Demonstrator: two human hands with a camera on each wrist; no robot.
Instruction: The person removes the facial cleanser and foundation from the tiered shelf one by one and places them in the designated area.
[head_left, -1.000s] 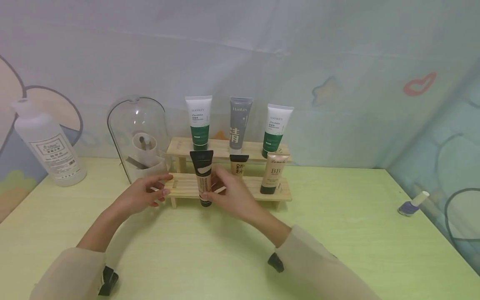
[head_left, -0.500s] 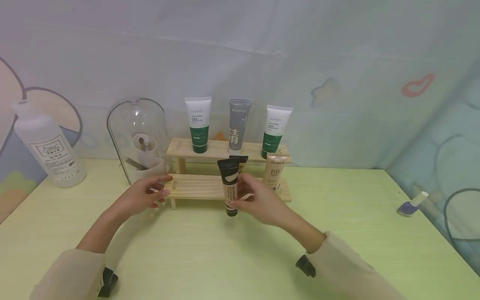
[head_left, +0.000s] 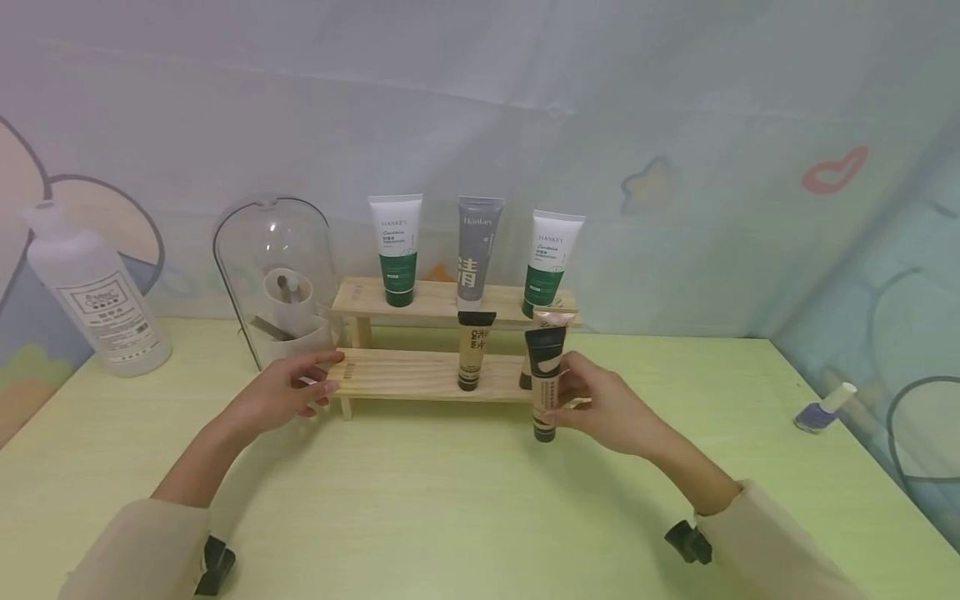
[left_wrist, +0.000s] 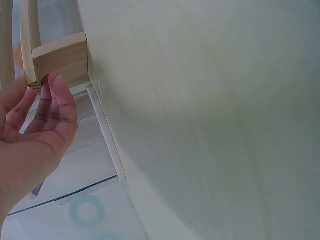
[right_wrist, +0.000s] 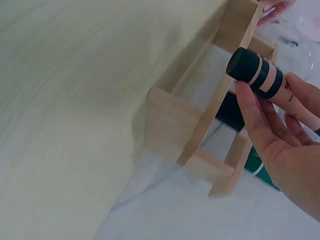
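My right hand [head_left: 611, 404] pinches a small black-and-beige cosmetic tube [head_left: 545, 392] upright, its black cap down. It is in front of the right end of the two-tier wooden rack [head_left: 397, 375] and partly hides a beige BB cream tube [head_left: 555, 317]. The right wrist view shows the held tube [right_wrist: 280, 87] between thumb and fingers. My left hand [head_left: 281, 392] grips the left end of the lower shelf with thumb and fingertips; the left wrist view shows those fingertips at the shelf end [left_wrist: 31, 75]. A black-and-gold tube [head_left: 471, 354] stands mid-shelf.
On the upper shelf stand two white-and-green tubes [head_left: 397, 250] [head_left: 553, 258] and a grey tube [head_left: 480, 250]. Left of the rack are a clear domed holder [head_left: 273, 242] with brushes and a white bottle [head_left: 93, 292]. Purple nail polish [head_left: 821, 411] stands near the table's right edge.
My right hand has carried the black-and-beige tube from the left part of the lower shelf rightward, off the shelf to its front right. The left hand keeps its place.
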